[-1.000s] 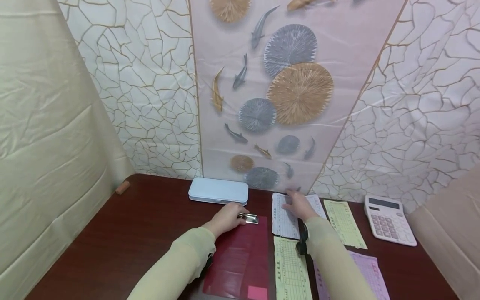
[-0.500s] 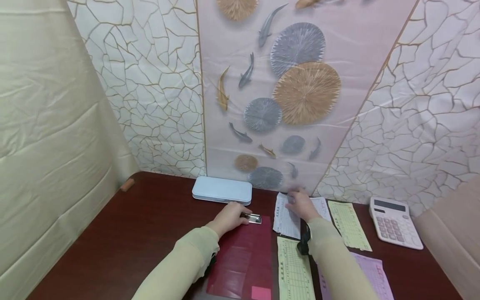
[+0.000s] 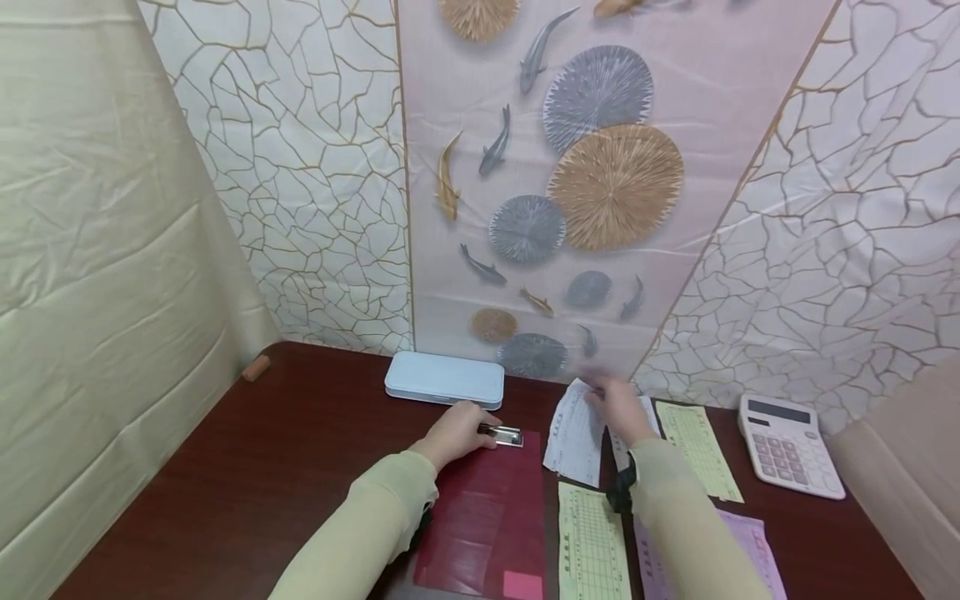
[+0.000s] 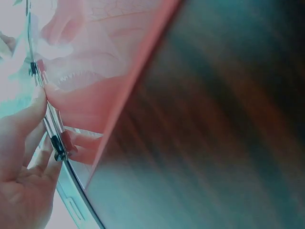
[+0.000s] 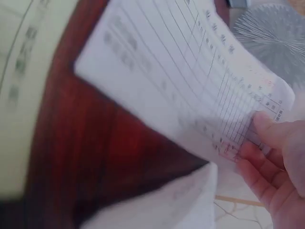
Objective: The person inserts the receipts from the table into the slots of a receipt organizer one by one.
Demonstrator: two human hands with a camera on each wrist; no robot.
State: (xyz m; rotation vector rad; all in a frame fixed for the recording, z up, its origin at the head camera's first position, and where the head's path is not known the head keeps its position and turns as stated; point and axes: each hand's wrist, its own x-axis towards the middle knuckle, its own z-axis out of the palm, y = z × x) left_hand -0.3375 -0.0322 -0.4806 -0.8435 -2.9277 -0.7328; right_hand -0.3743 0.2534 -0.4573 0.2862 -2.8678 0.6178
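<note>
My left hand (image 3: 453,435) grips the metal clip (image 3: 504,435) at the top of a glossy dark red clipboard (image 3: 480,517) lying on the table. In the left wrist view, thumb and fingers hold that clip (image 4: 53,119), and the board's shiny face mirrors them. With thumb and fingers, my right hand (image 5: 281,167) pinches one end of a white printed form (image 5: 190,71). That end is raised and the sheet bends, its near end low by the table. A second white sheet (image 3: 619,454) lies partly under the right forearm.
A pale blue case (image 3: 444,379) stands at the back edge. Yellow forms (image 3: 594,542) (image 3: 701,450) and a purple form (image 3: 750,550) lie to the right, beside a white calculator (image 3: 791,446). A small brown block (image 3: 257,367) sits at the far left corner.
The right hand has picked up the far end of the white form, which lay flat before, and shifted slightly right. The left hand stays on the clip. The head view has turned slightly left.
</note>
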